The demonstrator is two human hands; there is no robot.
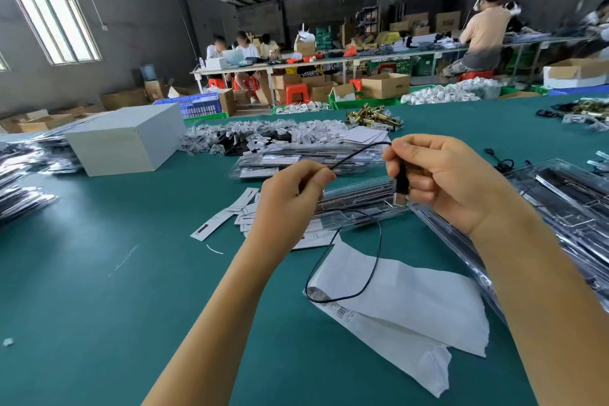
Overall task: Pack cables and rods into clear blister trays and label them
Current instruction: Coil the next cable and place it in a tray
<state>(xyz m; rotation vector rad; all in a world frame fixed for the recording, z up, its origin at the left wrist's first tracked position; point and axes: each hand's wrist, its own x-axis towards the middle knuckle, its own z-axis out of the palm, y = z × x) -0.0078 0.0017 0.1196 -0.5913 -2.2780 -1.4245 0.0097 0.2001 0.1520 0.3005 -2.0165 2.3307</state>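
A thin black cable (375,260) runs between both hands above the green table (99,273). My right hand (438,181) grips its black plug end, metal tip pointing down. My left hand (293,194) pinches the cord further along, and the slack hangs in a loop over white paper sheets (405,300). A clear blister tray (356,198) with dark rods inside lies just behind my hands. White label strips (224,214) lie scattered to its left.
Filled blister trays are stacked at the right (573,208), behind my hands (313,155) and at the far left (19,194). A white box (125,142) stands at the back left, brass hardware (372,119) further back. People work at distant benches.
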